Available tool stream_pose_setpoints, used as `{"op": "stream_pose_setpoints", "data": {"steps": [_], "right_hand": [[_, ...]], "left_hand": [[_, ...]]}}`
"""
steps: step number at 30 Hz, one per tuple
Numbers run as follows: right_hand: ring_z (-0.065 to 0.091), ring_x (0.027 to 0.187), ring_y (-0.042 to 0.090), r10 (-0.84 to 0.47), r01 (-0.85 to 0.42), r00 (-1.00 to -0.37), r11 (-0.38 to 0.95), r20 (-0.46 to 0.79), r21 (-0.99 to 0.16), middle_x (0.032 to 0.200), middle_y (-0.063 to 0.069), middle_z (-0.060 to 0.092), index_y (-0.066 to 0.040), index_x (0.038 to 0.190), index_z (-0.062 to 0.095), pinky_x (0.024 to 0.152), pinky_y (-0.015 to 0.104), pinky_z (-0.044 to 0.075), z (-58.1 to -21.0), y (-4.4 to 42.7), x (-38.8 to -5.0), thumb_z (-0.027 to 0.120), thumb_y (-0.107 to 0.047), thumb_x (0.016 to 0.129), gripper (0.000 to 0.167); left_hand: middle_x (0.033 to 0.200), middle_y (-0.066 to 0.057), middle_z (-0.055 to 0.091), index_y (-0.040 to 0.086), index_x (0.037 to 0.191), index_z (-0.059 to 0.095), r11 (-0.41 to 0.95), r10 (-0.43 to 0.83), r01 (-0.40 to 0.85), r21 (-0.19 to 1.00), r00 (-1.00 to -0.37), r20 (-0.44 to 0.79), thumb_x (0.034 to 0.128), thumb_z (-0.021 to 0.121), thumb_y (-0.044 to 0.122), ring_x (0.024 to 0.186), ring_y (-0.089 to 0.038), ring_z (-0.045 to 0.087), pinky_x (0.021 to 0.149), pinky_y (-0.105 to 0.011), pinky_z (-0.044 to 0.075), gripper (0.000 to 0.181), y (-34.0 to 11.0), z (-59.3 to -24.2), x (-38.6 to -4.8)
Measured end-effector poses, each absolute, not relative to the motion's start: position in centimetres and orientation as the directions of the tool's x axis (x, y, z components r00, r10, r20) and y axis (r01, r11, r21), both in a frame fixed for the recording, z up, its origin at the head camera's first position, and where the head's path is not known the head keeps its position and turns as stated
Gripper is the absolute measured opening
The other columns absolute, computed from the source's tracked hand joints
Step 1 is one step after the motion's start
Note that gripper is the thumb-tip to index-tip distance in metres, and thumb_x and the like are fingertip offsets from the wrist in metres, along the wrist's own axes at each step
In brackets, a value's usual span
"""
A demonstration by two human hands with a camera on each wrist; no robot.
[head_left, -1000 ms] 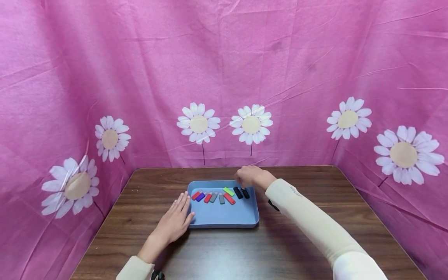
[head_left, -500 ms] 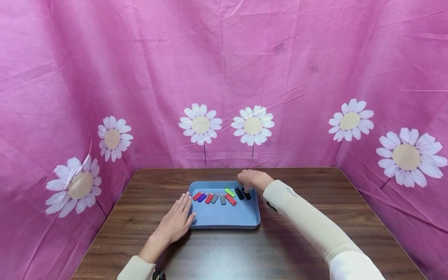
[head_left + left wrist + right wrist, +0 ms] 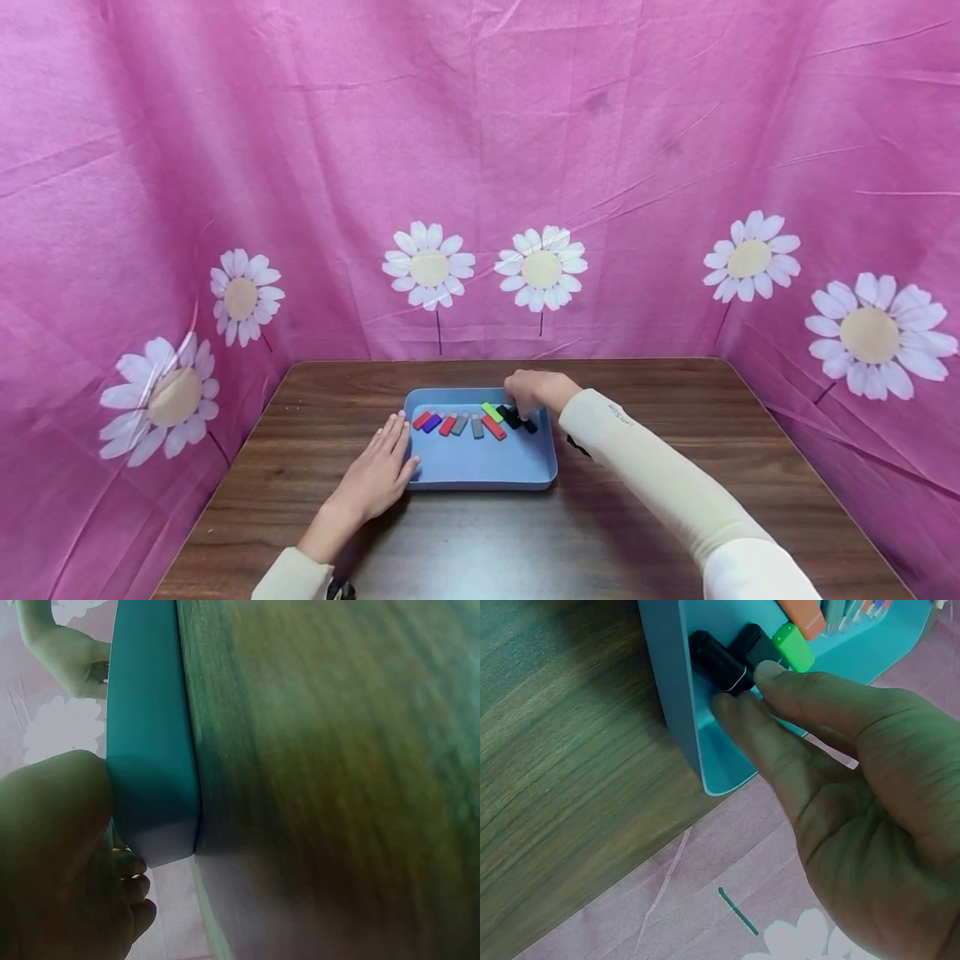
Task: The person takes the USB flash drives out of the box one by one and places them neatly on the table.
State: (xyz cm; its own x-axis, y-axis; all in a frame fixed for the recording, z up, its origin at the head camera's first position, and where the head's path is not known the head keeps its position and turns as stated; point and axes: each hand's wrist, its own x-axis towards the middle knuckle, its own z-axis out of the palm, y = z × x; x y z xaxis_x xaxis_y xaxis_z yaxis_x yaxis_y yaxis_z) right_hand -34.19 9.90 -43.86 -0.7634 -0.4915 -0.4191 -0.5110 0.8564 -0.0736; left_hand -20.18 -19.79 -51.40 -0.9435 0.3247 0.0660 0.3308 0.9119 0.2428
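Observation:
A shallow blue tray [image 3: 480,467] holds a row of small USB flash drives in red, purple, grey, green and black. At its back right corner, my right hand [image 3: 540,390] reaches in and pinches the end of the rightmost black USB flash drive [image 3: 718,660] between thumb and fingers. That drive lies close against a second black drive [image 3: 754,646], with the green drive [image 3: 793,647] beyond. My left hand [image 3: 377,471] rests with straight fingers along the tray's left side, its thumb over the front left corner.
The tray stands on a brown wooden table [image 3: 645,500]. Behind and on both sides hangs a pink cloth [image 3: 480,150] with white daisies. A long red drive [image 3: 493,427] lies left of the black ones.
My right hand has come down and slightly left onto the rightmost black drive, which now lies slanted nearer the other black one. The left hand stays in place on the tray.

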Motion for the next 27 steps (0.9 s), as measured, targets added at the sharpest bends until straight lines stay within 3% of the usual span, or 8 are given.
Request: {"op": "stream_pose_setpoints", "data": {"steps": [4, 9, 12, 21, 23, 27], "right_hand": [[0.06, 0.09, 0.016, -0.478, -0.506, -0.769, 0.861, -0.424, -0.054, 0.116, 0.002, 0.074, -0.014, 0.126, 0.077, 0.082, 0.033, 0.058, -44.1, 9.7, -33.9, 0.078, 0.0, 0.092, 0.036], [0.057, 0.088, 0.015, -0.472, -0.521, -0.768, 0.854, -0.434, -0.007, 0.106, -0.001, 0.069, -0.014, 0.121, 0.072, 0.078, 0.031, 0.056, -44.7, 9.4, -33.7, 0.086, -0.003, 0.088, 0.037], [0.06, 0.091, 0.015, -0.474, -0.539, -0.763, 0.842, -0.439, 0.027, 0.108, 0.0, 0.07, -0.015, 0.121, 0.07, 0.085, 0.033, 0.06, -44.8, 9.4, -33.5, 0.09, -0.008, 0.085, 0.042], [0.064, 0.118, 0.02, -0.501, -0.592, -0.761, 0.796, -0.413, 0.126, 0.145, 0.007, 0.063, -0.014, 0.139, 0.067, 0.106, 0.039, 0.059, -45.6, 9.8, -32.8, 0.093, -0.017, 0.084, 0.061], [0.064, 0.118, 0.02, -0.514, -0.605, -0.757, 0.785, -0.403, 0.135, 0.144, 0.006, 0.063, -0.014, 0.141, 0.066, 0.107, 0.039, 0.058, -45.8, 9.9, -33.0, 0.092, -0.021, 0.085, 0.062], [0.064, 0.108, 0.017, -0.535, -0.619, -0.749, 0.775, -0.392, 0.126, 0.128, 0.001, 0.07, -0.016, 0.132, 0.07, 0.102, 0.037, 0.058, -46.0, 10.0, -33.4, 0.093, -0.031, 0.084, 0.056]], "left_hand": [[0.174, -0.026, 0.026, -0.009, 0.16, 0.037, 0.912, 0.324, 0.331, 0.241, -0.944, 0.067, 0.1126, 0.051, 0.035, 0.164, -0.041, 0.024, 0.133, -0.056, 0.026, 0.066, -19.8, -51.5, -20.2], [0.174, -0.025, 0.027, -0.009, 0.16, 0.038, 0.912, 0.32, 0.328, 0.247, -0.945, 0.07, 0.1125, 0.052, 0.035, 0.164, -0.041, 0.024, 0.132, -0.056, 0.027, 0.066, -19.9, -51.5, -20.1], [0.174, -0.026, 0.027, -0.009, 0.16, 0.038, 0.91, 0.318, 0.326, 0.256, -0.945, 0.071, 0.1123, 0.052, 0.034, 0.164, -0.041, 0.025, 0.132, -0.056, 0.027, 0.066, -19.9, -51.5, -20.1], [0.174, -0.025, 0.026, -0.009, 0.16, 0.038, 0.911, 0.316, 0.322, 0.259, -0.946, 0.065, 0.1119, 0.052, 0.035, 0.164, -0.041, 0.024, 0.133, -0.056, 0.026, 0.067, -19.9, -51.4, -20.3], [0.174, -0.025, 0.026, -0.009, 0.16, 0.038, 0.911, 0.316, 0.321, 0.258, -0.947, 0.063, 0.1119, 0.052, 0.035, 0.164, -0.041, 0.024, 0.132, -0.055, 0.026, 0.067, -19.9, -51.4, -20.3], [0.175, -0.024, 0.025, -0.009, 0.161, 0.037, 0.911, 0.315, 0.319, 0.261, -0.947, 0.056, 0.1122, 0.052, 0.036, 0.164, -0.04, 0.024, 0.133, -0.055, 0.026, 0.067, -20.0, -51.5, -20.3]]}}
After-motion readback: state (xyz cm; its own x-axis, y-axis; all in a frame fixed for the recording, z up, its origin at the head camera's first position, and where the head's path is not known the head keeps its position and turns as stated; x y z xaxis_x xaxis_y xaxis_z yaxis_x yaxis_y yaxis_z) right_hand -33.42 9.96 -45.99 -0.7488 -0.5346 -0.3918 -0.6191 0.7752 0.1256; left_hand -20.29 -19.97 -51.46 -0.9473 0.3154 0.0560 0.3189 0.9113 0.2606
